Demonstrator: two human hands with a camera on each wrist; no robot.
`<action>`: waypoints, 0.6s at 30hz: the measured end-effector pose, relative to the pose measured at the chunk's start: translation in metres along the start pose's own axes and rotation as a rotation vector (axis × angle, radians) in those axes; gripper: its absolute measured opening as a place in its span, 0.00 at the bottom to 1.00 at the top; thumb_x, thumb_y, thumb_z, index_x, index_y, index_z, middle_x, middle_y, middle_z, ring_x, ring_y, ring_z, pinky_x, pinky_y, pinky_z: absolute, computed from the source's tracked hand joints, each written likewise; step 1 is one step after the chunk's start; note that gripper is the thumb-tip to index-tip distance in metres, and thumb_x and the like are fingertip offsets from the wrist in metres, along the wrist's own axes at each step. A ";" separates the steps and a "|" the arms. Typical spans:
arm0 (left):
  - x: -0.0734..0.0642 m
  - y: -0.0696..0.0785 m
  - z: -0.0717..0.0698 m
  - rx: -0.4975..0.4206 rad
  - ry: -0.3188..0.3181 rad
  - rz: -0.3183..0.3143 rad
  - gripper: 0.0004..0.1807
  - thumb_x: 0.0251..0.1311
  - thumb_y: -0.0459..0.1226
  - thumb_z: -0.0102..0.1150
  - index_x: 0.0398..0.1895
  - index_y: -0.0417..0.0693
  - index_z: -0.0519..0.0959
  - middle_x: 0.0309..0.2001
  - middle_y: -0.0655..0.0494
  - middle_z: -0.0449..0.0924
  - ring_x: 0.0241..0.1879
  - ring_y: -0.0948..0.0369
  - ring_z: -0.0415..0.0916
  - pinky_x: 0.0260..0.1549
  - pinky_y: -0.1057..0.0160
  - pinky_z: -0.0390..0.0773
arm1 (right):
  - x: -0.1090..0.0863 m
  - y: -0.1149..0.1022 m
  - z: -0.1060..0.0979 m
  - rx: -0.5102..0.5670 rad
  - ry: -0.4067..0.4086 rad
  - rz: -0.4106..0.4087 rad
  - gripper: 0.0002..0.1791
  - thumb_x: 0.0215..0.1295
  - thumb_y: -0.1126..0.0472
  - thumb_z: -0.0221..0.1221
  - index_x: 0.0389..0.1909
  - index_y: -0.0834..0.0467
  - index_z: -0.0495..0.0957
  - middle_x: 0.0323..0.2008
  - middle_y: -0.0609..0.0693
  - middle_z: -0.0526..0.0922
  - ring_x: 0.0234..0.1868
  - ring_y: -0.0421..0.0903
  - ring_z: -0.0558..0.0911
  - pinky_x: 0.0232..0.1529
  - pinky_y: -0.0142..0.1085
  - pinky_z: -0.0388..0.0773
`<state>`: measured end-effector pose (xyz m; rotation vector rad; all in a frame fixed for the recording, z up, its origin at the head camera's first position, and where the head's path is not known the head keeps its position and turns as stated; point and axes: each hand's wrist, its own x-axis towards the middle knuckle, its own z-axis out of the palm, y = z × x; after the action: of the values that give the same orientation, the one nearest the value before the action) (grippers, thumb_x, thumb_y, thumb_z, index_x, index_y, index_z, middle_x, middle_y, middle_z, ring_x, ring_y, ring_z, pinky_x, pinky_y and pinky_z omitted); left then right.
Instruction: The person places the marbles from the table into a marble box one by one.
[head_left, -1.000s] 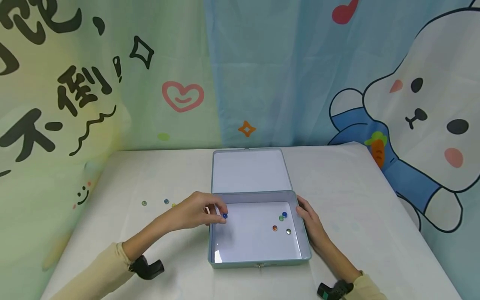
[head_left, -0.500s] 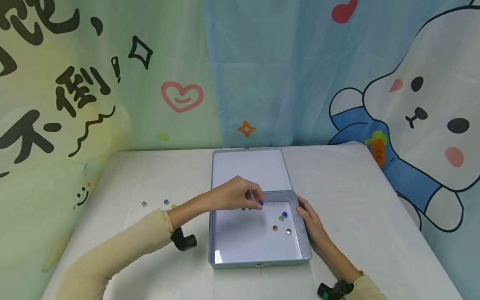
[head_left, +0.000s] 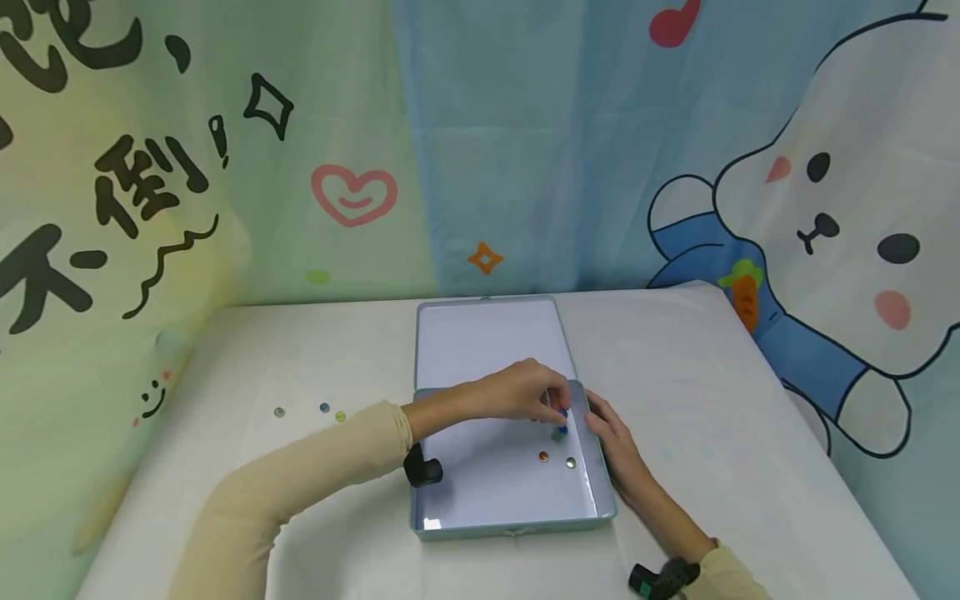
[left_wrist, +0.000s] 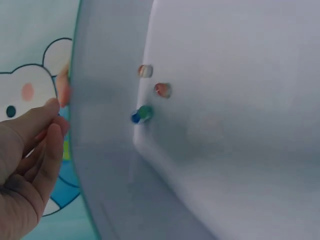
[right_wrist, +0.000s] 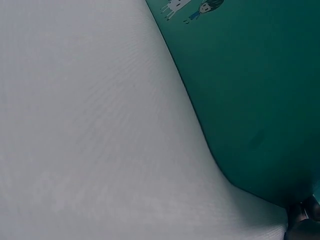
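My left hand (head_left: 525,390) reaches over the far right part of an open tin box (head_left: 517,530), pinching a blue marble (head_left: 564,412) between thumb and fingertips. In the left wrist view the fingertips meet and mostly hide it. Just below lie another blue marble (left_wrist: 135,118) and a green marble (left_wrist: 145,112), side by side on the box floor. An orange marble (head_left: 543,457) and a clear one (head_left: 571,462) sit nearer the front. My right hand (head_left: 622,450) rests against the box's right wall, fingers along the rim; the right wrist view shows the green outer side (right_wrist: 240,100).
On the white-covered table (head_left: 337,358), left of the box, lie a pale green marble (head_left: 279,412), a blue-grey marble (head_left: 324,407) and a yellow marble (head_left: 341,416). The hinged lid (head_left: 487,342) lies back behind the box. A printed curtain (head_left: 510,125) hangs behind.
My left hand has carried the blue marble from the box's left edge rightward to above the other blue and green marbles. The right hand stays at the right wall. The head view shifts slightly.
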<state>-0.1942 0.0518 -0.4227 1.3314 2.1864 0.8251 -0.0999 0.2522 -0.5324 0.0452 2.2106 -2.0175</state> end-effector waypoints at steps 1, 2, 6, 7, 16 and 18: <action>0.001 -0.001 0.003 0.005 -0.003 -0.011 0.08 0.56 0.38 0.69 0.34 0.46 0.80 0.31 0.58 0.83 0.24 0.72 0.76 0.24 0.76 0.77 | 0.000 0.000 0.001 -0.001 -0.002 -0.002 0.28 0.77 0.53 0.40 0.74 0.55 0.54 0.71 0.58 0.59 0.58 0.34 0.68 0.54 0.22 0.70; 0.002 -0.002 0.006 0.012 -0.007 -0.024 0.08 0.56 0.38 0.69 0.34 0.46 0.80 0.31 0.58 0.83 0.24 0.73 0.76 0.24 0.77 0.77 | 0.000 0.000 0.001 -0.004 -0.001 -0.002 0.28 0.77 0.53 0.40 0.74 0.55 0.54 0.71 0.58 0.59 0.58 0.33 0.68 0.54 0.21 0.69; 0.005 -0.008 0.017 0.048 -0.034 -0.070 0.07 0.57 0.38 0.68 0.32 0.47 0.79 0.29 0.60 0.82 0.23 0.73 0.74 0.23 0.77 0.73 | 0.001 0.001 0.001 -0.017 0.012 0.003 0.28 0.76 0.52 0.41 0.73 0.55 0.55 0.71 0.57 0.59 0.59 0.32 0.67 0.54 0.20 0.68; 0.005 -0.010 0.020 0.063 -0.043 -0.079 0.07 0.57 0.39 0.68 0.31 0.48 0.79 0.29 0.61 0.82 0.23 0.73 0.73 0.24 0.78 0.72 | 0.001 0.001 0.001 -0.021 0.016 0.004 0.28 0.76 0.52 0.41 0.73 0.55 0.55 0.71 0.57 0.59 0.59 0.31 0.67 0.54 0.19 0.67; 0.004 -0.023 0.037 0.193 -0.092 -0.120 0.08 0.55 0.40 0.70 0.30 0.48 0.80 0.26 0.63 0.78 0.25 0.72 0.68 0.24 0.79 0.67 | -0.001 -0.001 0.002 -0.006 0.011 -0.012 0.28 0.76 0.54 0.41 0.74 0.57 0.54 0.71 0.62 0.59 0.60 0.34 0.68 0.54 0.19 0.68; 0.005 -0.026 0.039 0.204 -0.090 -0.123 0.08 0.55 0.40 0.70 0.30 0.48 0.80 0.26 0.63 0.78 0.25 0.72 0.68 0.24 0.79 0.67 | -0.001 -0.001 0.003 -0.013 0.016 -0.009 0.28 0.76 0.53 0.41 0.74 0.57 0.54 0.72 0.62 0.59 0.60 0.34 0.68 0.54 0.19 0.68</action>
<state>-0.1878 0.0566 -0.4691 1.2847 2.3029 0.4974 -0.0987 0.2495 -0.5313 0.0511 2.2374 -2.0142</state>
